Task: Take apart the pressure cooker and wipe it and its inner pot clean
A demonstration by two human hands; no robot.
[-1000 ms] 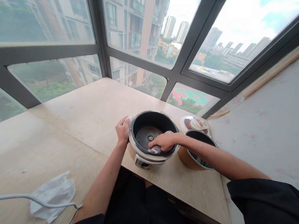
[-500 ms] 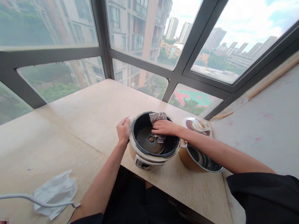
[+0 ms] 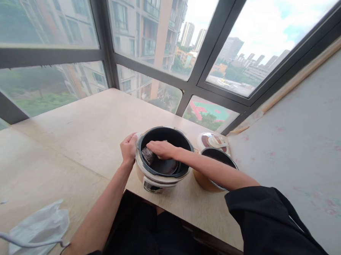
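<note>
A white electric pressure cooker [image 3: 155, 178] stands lidless near the front edge of the wooden counter, its dark inside showing. My left hand [image 3: 128, 147] is closed around the handle on the cooker's left side. Inside the cooker, my right hand [image 3: 163, 149] presses a patterned grey-brown cloth [image 3: 148, 156] against the left part of the inner wall. Its fingers are wrapped on the cloth, and the hand and forearm hide part of the cooker's floor.
A dark-lined inner pot [image 3: 206, 182] sits right of the cooker, partly under my right forearm. Behind it lies the cooker's lid [image 3: 214, 141] by the wall. At lower left are a crumpled white sheet [image 3: 41, 227] and a white cord [image 3: 18, 243]. Windows border the counter [image 3: 81, 138].
My right hand has moved the cloth from the far right wall of the cooker to its left side. My left hand keeps its grip. The whole view has shifted slightly.
</note>
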